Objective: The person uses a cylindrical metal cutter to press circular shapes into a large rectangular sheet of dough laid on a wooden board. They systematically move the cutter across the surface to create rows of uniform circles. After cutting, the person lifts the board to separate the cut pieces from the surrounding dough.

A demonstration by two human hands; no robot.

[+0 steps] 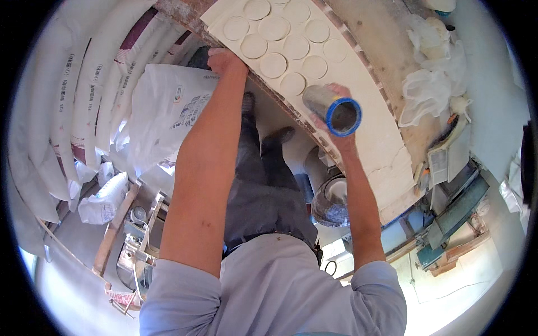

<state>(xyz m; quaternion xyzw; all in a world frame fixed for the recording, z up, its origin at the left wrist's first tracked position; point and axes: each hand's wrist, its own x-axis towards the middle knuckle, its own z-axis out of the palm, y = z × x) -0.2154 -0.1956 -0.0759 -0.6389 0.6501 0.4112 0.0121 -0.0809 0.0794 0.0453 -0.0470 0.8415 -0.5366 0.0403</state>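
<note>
My right hand is wrapped round a metal can-like cylinder with a blue rim at its open end. The cylinder's other end leans toward a long pale sheet of dough; whether it touches the dough I cannot tell. Several round cuts mark the far part of the sheet, among them a dough circle just beyond the cylinder. My left hand is curled closed by the table's left edge, beside the sheet. Its fingers are mostly hidden, and anything within them cannot be made out.
White printed sacks stand in a row at the left, near a large white bag. Crumpled clear plastic lies on the wooden table right of the dough. Below the table edge is a round metal vessel. A metal machine stands lower left.
</note>
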